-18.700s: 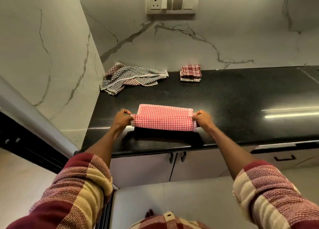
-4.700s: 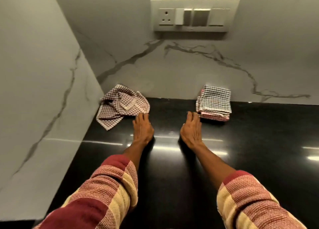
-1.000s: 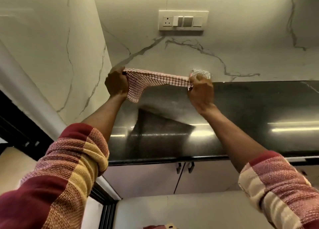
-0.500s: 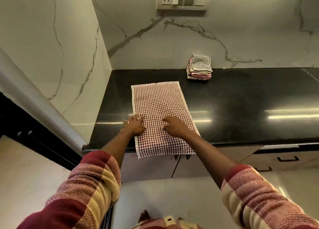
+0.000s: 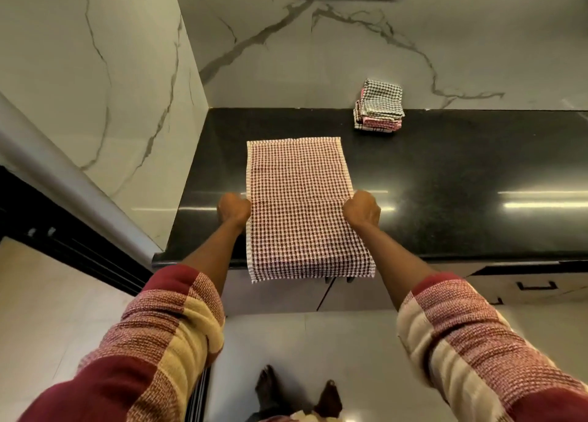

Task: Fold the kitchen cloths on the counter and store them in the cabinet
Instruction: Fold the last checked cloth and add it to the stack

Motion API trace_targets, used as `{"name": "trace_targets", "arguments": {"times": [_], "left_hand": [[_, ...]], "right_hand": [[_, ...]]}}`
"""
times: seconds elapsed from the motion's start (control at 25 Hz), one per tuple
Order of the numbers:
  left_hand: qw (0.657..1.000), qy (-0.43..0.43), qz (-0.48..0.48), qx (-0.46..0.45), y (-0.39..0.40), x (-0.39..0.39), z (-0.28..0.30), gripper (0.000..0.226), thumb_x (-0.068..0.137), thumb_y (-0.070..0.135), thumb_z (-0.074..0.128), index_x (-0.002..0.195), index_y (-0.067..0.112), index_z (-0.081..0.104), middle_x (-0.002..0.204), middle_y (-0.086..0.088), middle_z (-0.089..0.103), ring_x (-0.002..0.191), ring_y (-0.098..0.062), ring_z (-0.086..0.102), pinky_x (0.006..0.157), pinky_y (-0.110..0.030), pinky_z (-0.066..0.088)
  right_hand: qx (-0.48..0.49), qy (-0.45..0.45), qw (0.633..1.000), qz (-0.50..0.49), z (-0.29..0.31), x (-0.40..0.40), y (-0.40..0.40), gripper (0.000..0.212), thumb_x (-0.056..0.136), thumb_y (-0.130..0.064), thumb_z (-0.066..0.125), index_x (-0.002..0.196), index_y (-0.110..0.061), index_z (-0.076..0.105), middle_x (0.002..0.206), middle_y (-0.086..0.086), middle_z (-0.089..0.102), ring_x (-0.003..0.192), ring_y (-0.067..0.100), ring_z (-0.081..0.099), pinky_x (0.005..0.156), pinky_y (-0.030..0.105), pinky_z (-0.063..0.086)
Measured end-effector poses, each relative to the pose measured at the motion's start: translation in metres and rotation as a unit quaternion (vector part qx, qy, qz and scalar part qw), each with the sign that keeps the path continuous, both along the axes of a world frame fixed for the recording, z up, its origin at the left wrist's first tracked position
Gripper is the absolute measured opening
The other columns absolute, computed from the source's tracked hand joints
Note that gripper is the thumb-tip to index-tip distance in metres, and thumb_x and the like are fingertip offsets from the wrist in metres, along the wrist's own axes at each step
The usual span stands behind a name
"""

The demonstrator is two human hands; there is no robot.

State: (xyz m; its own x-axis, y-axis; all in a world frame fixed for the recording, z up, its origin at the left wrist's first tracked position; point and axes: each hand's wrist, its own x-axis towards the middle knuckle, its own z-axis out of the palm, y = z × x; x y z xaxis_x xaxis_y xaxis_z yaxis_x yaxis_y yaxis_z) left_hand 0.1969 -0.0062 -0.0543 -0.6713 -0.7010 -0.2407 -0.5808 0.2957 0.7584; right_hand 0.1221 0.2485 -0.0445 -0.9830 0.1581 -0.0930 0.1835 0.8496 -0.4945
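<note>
A brown-and-white checked cloth (image 5: 300, 205) lies flat lengthwise on the black counter (image 5: 445, 179), its near end hanging over the front edge. My left hand (image 5: 234, 208) grips the cloth's left edge about halfway along. My right hand (image 5: 362, 208) grips the right edge opposite it. A stack of folded cloths (image 5: 378, 111), black-checked on top with pink ones beneath, sits at the back of the counter against the marble wall.
Marble walls close off the counter's back and left. Cabinet doors (image 5: 318, 294) with dark handles lie under the counter's front edge, a drawer handle (image 5: 536, 285) to the right. My bare feet (image 5: 296, 393) stand on the pale tiled floor.
Half a second ago both hands pressed flat on the middle of the cloth. They have slid apart to its left and right edges and closed on them.
</note>
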Motion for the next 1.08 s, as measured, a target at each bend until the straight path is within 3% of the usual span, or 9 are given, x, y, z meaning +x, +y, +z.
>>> {"name": "trace_targets", "arguments": {"times": [0.12,0.32,0.4,0.48,0.56,0.64,0.76,0.92,1.08], "left_hand": [[0.998,-0.032,0.051,0.026,-0.009,-0.018,-0.007,0.022,0.084,0.013,0.067,0.095,-0.006,0.069,0.104,-0.021,0.071,0.094,-0.035,0.067,0.074,-0.036,0.056],[0.995,-0.084,0.056,-0.008,-0.006,-0.027,-0.014,0.028,0.085,0.018,0.062,0.104,-0.002,0.068,0.116,-0.018,0.066,0.11,-0.036,0.06,0.095,-0.047,0.051],[0.995,-0.071,0.068,0.001,-0.004,-0.027,-0.01,0.025,0.086,0.016,0.058,0.099,-0.002,0.069,0.11,-0.018,0.069,0.103,-0.035,0.063,0.091,-0.042,0.052],[0.997,-0.054,0.052,0.006,-0.004,-0.025,-0.004,0.019,0.088,0.01,0.052,0.089,-0.001,0.067,0.101,-0.018,0.07,0.09,-0.032,0.065,0.076,-0.034,0.052],[0.998,-0.023,0.047,0.022,-0.004,-0.022,0.001,0.011,0.088,0.006,0.05,0.085,0.006,0.061,0.099,-0.018,0.069,0.082,-0.027,0.061,0.07,-0.035,0.049],[0.997,0.012,0.053,0.049,-0.004,-0.017,0.005,0.012,0.088,0.003,0.053,0.088,0.014,0.059,0.102,-0.013,0.068,0.084,-0.023,0.061,0.075,-0.036,0.054],[0.997,0.022,0.033,0.063,-0.006,-0.008,0.007,0.02,0.089,0.003,0.057,0.08,0.018,0.066,0.102,-0.01,0.072,0.089,-0.024,0.067,0.081,-0.037,0.057],[0.999,0.034,-0.017,-0.008,-0.01,0.003,0.015,0.013,0.088,0.006,0.063,0.088,0.012,0.075,0.101,-0.009,0.074,0.093,-0.023,0.068,0.089,-0.034,0.055],[0.979,0.037,-0.144,-0.14,-0.011,0.011,0.038,0.02,0.092,0.018,0.061,0.101,0.007,0.074,0.101,-0.012,0.075,0.082,-0.022,0.066,0.073,-0.029,0.049]], "right_hand": [[-0.037,-0.061,0.994,-0.079,-0.01,-0.02,-0.002,0.031,0.094,-0.025,0.052,0.115,-0.004,0.061,0.125,0.018,0.059,0.114,0.036,0.056,0.098,0.044,0.047],[-0.032,-0.065,0.993,-0.091,-0.021,-0.036,-0.005,0.031,0.09,-0.023,0.058,0.117,-0.007,0.058,0.13,0.016,0.052,0.119,0.034,0.05,0.099,0.042,0.041],[-0.083,-0.053,0.991,-0.092,-0.017,-0.041,0.0,0.023,0.09,-0.014,0.054,0.111,-0.005,0.058,0.122,0.016,0.06,0.111,0.034,0.057,0.085,0.035,0.045],[-0.156,-0.053,0.982,-0.09,-0.012,-0.043,0.006,0.021,0.089,-0.009,0.052,0.109,-0.004,0.056,0.115,0.018,0.063,0.102,0.032,0.06,0.074,0.031,0.042],[-0.205,-0.065,0.974,-0.071,-0.007,-0.04,0.013,0.021,0.087,-0.006,0.055,0.108,-0.006,0.053,0.113,0.016,0.061,0.103,0.031,0.059,0.077,0.033,0.047],[-0.194,-0.086,0.977,-0.029,-0.006,-0.036,0.014,0.03,0.086,-0.005,0.059,0.115,-0.006,0.053,0.119,0.016,0.06,0.109,0.032,0.059,0.089,0.04,0.051],[-0.173,-0.072,0.982,0.0,-0.003,-0.026,0.015,0.024,0.087,-0.004,0.056,0.112,-0.007,0.054,0.12,0.018,0.061,0.106,0.033,0.059,0.088,0.041,0.051],[-0.275,-0.038,0.96,0.023,0.007,-0.018,0.024,0.029,0.09,-0.004,0.057,0.117,-0.009,0.062,0.116,0.015,0.066,0.099,0.029,0.066,0.085,0.045,0.057],[-0.154,-0.028,0.982,0.111,0.028,-0.021,0.031,0.017,0.089,0.001,0.054,0.085,0.0,0.07,0.088,0.015,0.07,0.079,0.024,0.064,0.065,0.032,0.051]]}}
